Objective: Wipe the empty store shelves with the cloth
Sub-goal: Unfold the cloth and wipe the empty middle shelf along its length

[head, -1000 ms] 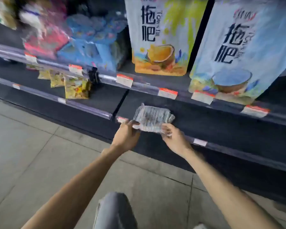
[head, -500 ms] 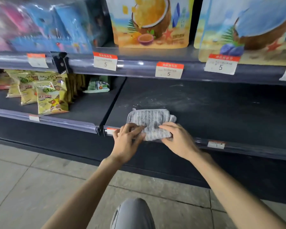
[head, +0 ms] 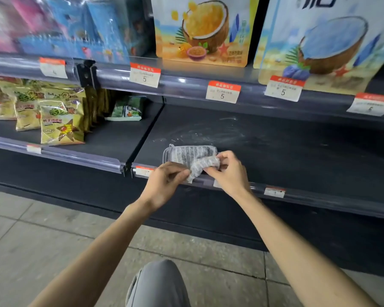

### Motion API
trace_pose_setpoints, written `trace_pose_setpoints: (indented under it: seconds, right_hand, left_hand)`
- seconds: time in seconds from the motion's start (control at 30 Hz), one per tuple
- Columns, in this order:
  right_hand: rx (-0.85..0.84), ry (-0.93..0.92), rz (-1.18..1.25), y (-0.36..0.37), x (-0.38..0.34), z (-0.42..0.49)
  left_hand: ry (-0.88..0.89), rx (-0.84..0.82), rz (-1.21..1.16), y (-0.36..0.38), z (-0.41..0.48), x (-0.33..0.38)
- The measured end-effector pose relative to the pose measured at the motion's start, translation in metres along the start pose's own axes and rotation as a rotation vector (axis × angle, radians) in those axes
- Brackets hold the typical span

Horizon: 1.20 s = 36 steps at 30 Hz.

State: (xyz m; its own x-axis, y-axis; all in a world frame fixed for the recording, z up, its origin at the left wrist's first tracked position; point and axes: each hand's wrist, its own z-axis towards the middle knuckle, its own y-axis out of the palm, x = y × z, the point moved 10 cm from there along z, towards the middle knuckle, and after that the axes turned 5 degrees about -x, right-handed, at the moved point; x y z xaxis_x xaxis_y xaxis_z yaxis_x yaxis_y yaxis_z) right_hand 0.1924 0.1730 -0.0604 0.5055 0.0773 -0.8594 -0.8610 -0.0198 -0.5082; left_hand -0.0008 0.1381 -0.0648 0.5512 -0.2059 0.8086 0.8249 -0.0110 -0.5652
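Together, two hands [head: 200, 176], one cloth [head: 190, 155]

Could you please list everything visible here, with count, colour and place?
cloth: one, grey-white, front edge of empty shelf
empty shelf: one, dark, dusty smears, lower right
coconut pouches: two, yellow and blue, upper shelf
price tags: several, white with red tops, shelf rails
snack bags: several, yellow, lower left shelf
green packet: one, behind them
blue and pink packs: blurred, upper left
floor: grey tiles
knee: grey trousers, bottom centre
left hand: pinching cloth
right hand: pinching cloth
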Motion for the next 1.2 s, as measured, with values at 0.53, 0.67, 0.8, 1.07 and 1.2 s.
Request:
trace_pose_setpoints:
  seconds: [0.53,0.67,0.8,1.07,1.2]
  right_hand:
    - [-0.293,0.113,0.453,0.016,-0.015,-0.002]
    - [-0.284,0.127,0.523,0.005,-0.022,0.001]
    - [-0.377,0.086,0.656,0.006,-0.037,-0.003]
    - [-0.653,0.095,0.825,0.013,-0.065,-0.025]
    - [-0.692,0.135,0.850,0.022,-0.060,-0.026]
  left_hand:
    - [-0.094,0.146,-0.010,-0.046,0.005,0.009]
    - [-0.108,0.056,-0.094,-0.037,0.013,0.016]
    - [-0.078,-0.087,-0.184,-0.015,0.018,0.031]
    - [-0.046,-0.259,-0.441,-0.006,0.013,0.053]
    - [-0.123,-0.429,-0.494,0.003,0.002,0.047]
